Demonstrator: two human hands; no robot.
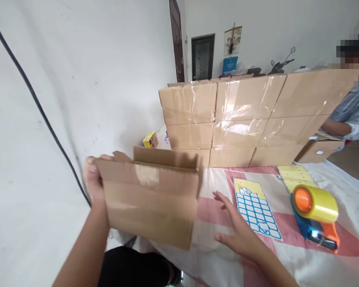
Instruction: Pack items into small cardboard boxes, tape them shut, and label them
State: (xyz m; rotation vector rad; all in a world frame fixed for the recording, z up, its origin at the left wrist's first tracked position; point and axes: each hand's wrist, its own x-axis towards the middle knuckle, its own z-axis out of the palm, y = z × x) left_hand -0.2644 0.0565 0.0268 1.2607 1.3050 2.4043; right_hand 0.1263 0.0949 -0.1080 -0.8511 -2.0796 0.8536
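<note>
My left hand (92, 181) grips the left end of a brown cardboard box (149, 203), holding it tilted at the table's near left edge. The box's top flaps (167, 157) stand up, and a paler strip of tape shows on its front. What lies inside is hidden. To the right of the box, my right hand (231, 223) is apart from it, fingers spread and nothing in them. Near that hand a sheet of blue-edged stickers (257, 207) lies on the cloth. Farther right rests a tape dispenser (315, 235) with a yellow tape roll (324, 203).
A wall of stacked, taped cartons (239, 119) stands across the table's far side. Behind its right end is another person (353, 107), with a smaller box (320, 149) nearby. A white wall (62, 99) with a black cable (38, 103) runs along the left. A yellow box (150, 139) sits beyond.
</note>
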